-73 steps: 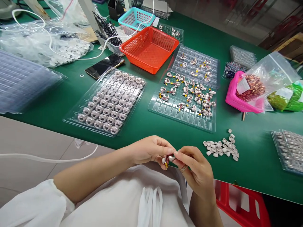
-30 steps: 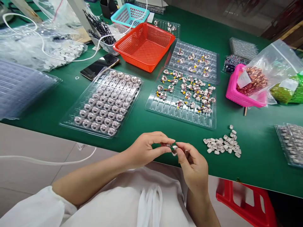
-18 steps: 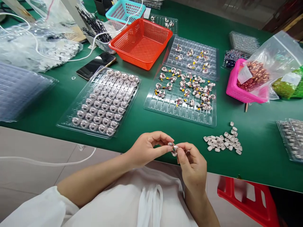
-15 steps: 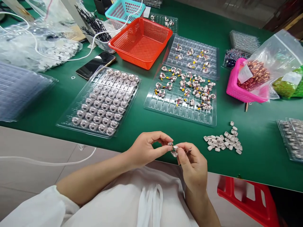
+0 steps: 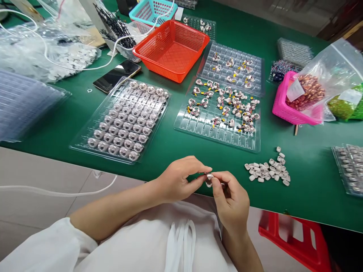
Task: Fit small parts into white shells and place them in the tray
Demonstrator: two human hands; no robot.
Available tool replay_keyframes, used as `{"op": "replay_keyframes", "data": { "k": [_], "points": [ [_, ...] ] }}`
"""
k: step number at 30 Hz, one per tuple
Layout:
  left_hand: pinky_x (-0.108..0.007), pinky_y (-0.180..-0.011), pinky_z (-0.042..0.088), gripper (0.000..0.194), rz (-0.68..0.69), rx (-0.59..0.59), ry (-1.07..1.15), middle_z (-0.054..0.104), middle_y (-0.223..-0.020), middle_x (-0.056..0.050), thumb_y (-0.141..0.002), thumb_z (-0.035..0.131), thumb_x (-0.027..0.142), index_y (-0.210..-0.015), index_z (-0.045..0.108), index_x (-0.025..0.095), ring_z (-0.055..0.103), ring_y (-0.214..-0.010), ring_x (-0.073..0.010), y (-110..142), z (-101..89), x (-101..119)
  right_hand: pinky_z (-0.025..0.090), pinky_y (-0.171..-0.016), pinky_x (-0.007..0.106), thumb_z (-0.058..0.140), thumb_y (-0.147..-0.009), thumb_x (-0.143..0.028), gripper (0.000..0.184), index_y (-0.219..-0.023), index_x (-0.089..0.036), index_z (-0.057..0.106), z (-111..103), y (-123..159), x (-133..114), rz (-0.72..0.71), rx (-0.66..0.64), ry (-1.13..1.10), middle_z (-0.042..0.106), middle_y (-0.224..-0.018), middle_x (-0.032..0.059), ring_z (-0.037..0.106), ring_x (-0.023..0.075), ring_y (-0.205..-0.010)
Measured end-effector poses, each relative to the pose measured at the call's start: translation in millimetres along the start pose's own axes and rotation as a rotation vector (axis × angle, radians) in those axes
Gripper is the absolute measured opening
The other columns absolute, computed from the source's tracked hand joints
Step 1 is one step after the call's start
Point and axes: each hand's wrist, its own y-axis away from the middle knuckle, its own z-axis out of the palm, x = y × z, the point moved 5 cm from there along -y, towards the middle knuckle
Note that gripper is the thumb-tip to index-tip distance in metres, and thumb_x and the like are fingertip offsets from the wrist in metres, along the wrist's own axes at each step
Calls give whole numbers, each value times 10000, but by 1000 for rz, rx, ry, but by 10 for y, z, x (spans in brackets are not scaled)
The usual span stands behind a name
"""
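Note:
My left hand (image 5: 180, 180) and my right hand (image 5: 231, 200) meet low in the middle of the view, just over the table's front edge. Between their fingertips is a small, glossy, pale earphone part (image 5: 209, 176), curved like a clip. Thumb and index finger of my left hand pinch its left end, while those of my right hand grip its right side. Fingers cover much of it. Beyond my hands, a clear tray (image 5: 195, 126) carries several similar curved parts with yellow tabs. A pile of small pale caps (image 5: 266, 172) lies right of my right hand.
A clear tray of rounded silvery shells (image 5: 119, 128) lies at left, near a phone (image 5: 116, 75). Behind stand a red basket (image 5: 172, 53) and a blue basket (image 5: 153, 11). To the right is a pink basket (image 5: 283, 109) with bagged copper-coloured parts. A red stool (image 5: 295, 234) stands below the table.
Earlier, a yellow tab hung from the part; now it is out of sight. Both hands have turned the part and keep working at its left end. The view has shifted slightly.

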Motion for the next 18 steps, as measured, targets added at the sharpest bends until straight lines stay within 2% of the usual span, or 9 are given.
{"op": "replay_keyframes", "data": {
  "k": [5,12,18],
  "points": [
    [-251,-725,569,208,-147,10,78,797,-861,-75,-888,647,89,-1055,757,144,723,-783,-161,9,-22,-28,537,-633,229,569,-960,-152,140,-1047,-223,653,9,15,-64,-158,117,201,718,-899,17,674,132,-742],
    [-256,-749,575,214,-480,-43,211,798,-933,-90,-884,645,178,-1036,790,139,734,-821,-177,15,-15,-90,552,-622,262,583,-955,-172,156,-1078,-224,664,46,10,-61,-148,98,222,747,-922,36,700,159,-738],
    [-257,-739,575,232,-610,-89,294,791,-953,-88,-863,678,251,-1025,806,145,731,-824,-188,22,-9,-123,533,-633,269,585,-949,-136,166,-1064,-230,658,40,-3,-68,-173,83,215,717,-898,30,662,149,-733]
  ]
}}
